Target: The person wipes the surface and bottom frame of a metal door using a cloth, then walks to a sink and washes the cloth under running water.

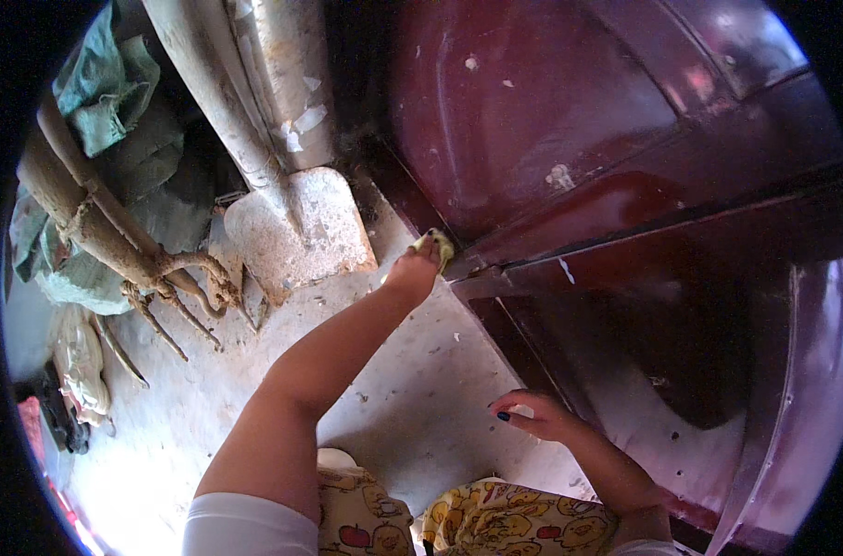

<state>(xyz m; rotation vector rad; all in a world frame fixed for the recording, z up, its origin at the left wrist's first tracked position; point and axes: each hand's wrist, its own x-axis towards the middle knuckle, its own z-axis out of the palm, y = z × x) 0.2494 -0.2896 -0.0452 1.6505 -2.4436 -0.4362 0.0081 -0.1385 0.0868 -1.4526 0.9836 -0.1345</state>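
Note:
A dark red, glossy panelled door (567,132) fills the right side, with scuffs and pale specks on it. My left hand (418,267) reaches forward and grips a yellowish cloth (443,249), which rests against the door's lower edge near the seam between two leaves. Part of the cloth is hidden by my fingers. My right hand (532,415), its fingers loosely curled and apart, holds nothing and hovers over the floor close to the door's lower right part.
A worn metal shovel (310,229) stands left of my left hand. Farther left are a muddy pronged fork (164,274), green woven sacks (105,90) and a pale bundle (80,354). Small debris dots the concrete floor (393,375).

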